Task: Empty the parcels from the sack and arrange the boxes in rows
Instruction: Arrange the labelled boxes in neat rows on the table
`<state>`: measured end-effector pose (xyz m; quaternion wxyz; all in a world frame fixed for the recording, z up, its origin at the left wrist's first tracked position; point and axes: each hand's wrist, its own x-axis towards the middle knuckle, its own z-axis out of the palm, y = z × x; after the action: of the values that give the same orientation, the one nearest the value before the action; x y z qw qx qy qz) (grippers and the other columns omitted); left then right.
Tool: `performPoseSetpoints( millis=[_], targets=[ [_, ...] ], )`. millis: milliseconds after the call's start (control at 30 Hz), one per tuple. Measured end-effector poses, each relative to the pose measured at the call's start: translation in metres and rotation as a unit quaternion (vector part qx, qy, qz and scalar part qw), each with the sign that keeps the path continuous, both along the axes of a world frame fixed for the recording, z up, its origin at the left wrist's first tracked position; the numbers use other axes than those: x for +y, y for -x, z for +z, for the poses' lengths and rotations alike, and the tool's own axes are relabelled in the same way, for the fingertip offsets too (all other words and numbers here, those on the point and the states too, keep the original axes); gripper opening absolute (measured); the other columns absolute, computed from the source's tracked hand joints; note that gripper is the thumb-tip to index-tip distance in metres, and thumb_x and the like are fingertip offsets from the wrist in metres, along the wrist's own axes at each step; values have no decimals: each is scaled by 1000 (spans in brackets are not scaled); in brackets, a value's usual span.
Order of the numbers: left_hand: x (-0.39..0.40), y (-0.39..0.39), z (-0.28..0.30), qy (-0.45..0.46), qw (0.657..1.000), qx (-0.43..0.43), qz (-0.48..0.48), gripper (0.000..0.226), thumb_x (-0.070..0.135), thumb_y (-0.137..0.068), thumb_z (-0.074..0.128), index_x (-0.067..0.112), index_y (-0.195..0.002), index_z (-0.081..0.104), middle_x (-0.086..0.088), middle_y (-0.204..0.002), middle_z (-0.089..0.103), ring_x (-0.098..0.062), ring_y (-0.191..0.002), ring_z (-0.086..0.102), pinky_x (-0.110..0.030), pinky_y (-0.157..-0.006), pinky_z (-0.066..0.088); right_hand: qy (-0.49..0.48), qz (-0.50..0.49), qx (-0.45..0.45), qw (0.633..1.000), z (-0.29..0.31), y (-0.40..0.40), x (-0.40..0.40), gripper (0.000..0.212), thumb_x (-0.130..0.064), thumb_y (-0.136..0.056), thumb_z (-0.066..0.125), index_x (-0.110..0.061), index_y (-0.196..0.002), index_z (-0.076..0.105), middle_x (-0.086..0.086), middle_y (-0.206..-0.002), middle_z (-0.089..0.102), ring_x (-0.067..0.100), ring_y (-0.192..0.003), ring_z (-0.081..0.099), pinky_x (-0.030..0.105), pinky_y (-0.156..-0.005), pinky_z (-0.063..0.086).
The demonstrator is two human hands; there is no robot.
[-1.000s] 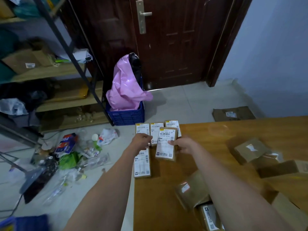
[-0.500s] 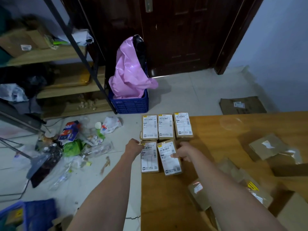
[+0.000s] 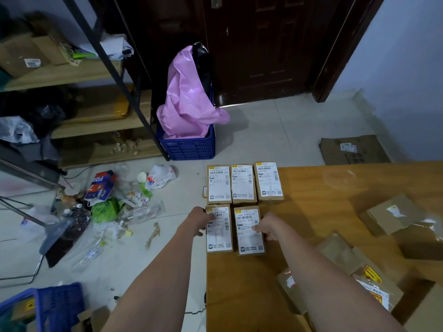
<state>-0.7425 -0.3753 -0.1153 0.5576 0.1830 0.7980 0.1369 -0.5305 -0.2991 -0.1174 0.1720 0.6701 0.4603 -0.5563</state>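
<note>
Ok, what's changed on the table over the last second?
The box that the right hand held raised over the rows now lies flat as the second box of the near row, beside the left-hand box. The right hand touches its right edge; the left hand rests on the left box. The far row of three stayed put.

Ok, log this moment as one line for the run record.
phase: aligning second row | left hand: touching left labelled cardboard box | right hand: on neighbouring labelled box | wooden table: three boxes behind, two in front
</note>
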Motion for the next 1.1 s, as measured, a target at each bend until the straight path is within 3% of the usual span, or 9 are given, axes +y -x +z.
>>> performPoseSetpoints(
  millis=[333, 600, 1100],
  targets=[
    [3, -3, -3, 5, 1000, -15, 5, 36, 22, -92, 65, 3, -120, 55, -13, -112, 67, -29, -95, 64, -45, -81, 53, -3, 4, -10, 1000, 7, 1, 5, 51, -19, -91, 69, -3, -136, 49, 17, -143, 51, 37, -126, 53, 48, -97, 52],
    [2, -3, -6, 0, 1000, -22, 13, 36, 25, -93, 66, 2, -119, 57, -14, -113, 68, -31, -101, 66, -48, -82, 54, 5, -25, 8, 1000, 9, 3, 2, 53, -19, -94, 67, -4, -139, 45, 18, -149, 44, 40, -134, 45, 51, -97, 51],
    [6, -7, -6, 1, 1000, -1, -3, 36, 27, -91, 68, 2, -115, 58, -14, -110, 69, -30, -98, 67, -44, -81, 55, -5, -38, 15, 999, 17, 3, -5, 47, -20, -96, 63, -4, -137, 47, 15, -146, 48, 38, -130, 48, 49, -95, 52]
  ],
)
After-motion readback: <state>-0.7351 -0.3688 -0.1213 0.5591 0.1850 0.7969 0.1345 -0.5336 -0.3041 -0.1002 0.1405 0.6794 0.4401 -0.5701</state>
